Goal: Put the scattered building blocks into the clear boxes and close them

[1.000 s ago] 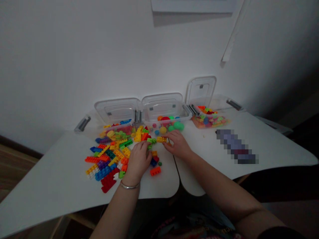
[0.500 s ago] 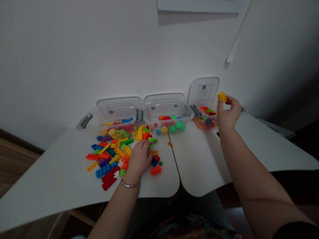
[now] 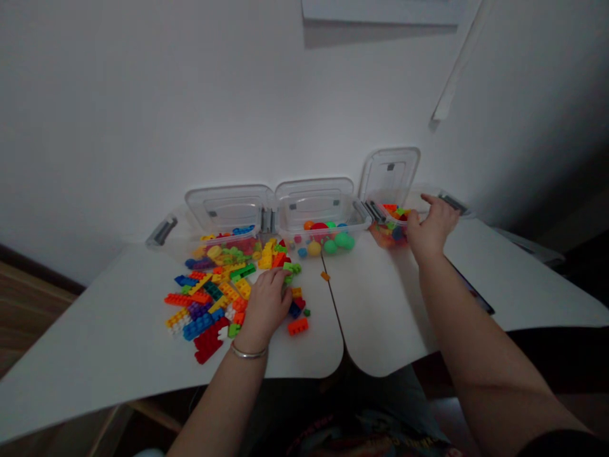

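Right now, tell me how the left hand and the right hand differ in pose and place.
The left hand is palm-down at the brick heap; the right hand is at the right-hand box. The left hand's fingers curl downward; the right hand's are spread, with nothing visible in them. The left hand's wrist wears a bracelet; none shows at the right hand's. Both hands are ungloved.

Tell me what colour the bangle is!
Silver. The bangle shows best in the head view.
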`<act>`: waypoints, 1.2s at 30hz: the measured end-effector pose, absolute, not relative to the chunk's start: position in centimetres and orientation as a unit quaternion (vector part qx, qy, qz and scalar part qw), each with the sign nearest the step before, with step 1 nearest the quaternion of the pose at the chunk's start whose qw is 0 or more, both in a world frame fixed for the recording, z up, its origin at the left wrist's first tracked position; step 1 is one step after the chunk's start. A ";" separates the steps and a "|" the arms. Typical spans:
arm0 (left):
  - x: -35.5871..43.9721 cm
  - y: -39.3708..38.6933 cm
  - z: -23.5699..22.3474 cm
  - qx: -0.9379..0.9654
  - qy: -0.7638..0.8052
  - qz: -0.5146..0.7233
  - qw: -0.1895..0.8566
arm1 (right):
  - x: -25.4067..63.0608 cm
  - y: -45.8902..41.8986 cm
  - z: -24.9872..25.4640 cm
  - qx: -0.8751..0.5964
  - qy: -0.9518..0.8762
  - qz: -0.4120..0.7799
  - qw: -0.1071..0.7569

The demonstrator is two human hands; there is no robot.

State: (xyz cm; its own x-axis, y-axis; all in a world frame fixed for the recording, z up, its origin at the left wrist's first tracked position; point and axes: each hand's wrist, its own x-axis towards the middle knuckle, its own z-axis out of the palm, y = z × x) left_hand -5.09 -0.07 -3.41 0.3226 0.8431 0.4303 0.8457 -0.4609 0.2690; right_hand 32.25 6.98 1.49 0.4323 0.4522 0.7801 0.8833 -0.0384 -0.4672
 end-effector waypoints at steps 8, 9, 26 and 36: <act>-5.1 -0.2 -3.4 -0.813 -0.517 -0.269 -0.006 | 20.6 2.9 1.2 -0.463 -0.744 -0.074 0.477; -5.1 -0.2 -3.4 -0.813 -0.516 -0.270 -0.005 | 19.0 2.5 0.8 -0.443 -0.784 -0.044 0.433; -5.1 0.0 -3.6 -0.811 -0.518 -0.272 0.001 | 12.9 2.9 -4.1 -0.478 -0.840 0.026 0.256; -5.1 0.0 -3.7 -0.810 -0.515 -0.280 0.004 | 13.7 2.4 -3.9 -0.560 -0.779 -0.010 0.282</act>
